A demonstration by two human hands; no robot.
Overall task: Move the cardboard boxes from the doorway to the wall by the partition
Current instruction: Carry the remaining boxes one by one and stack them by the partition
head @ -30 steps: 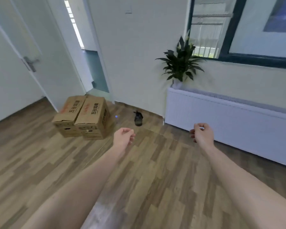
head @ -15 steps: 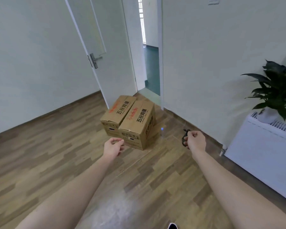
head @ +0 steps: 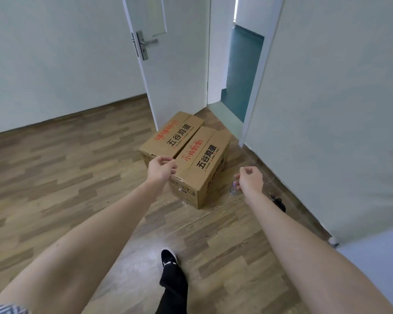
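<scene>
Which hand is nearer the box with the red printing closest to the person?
Left. The left hand is over the near box's front-left corner; the right hand hangs off to its right, apart, above the floor.

Soft, even daylight fills the room, brightest in the gap past the door (head: 175,53). A pale sheen lies on the floor (head: 55,177). Straight lines bow near the edges. Detail looks slightly smeared, perhaps from motion.

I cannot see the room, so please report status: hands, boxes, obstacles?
Left hand and right hand empty, loosely curled. Two cardboard boxes side by side by open door, untouched. Small black object on floor right.
</scene>
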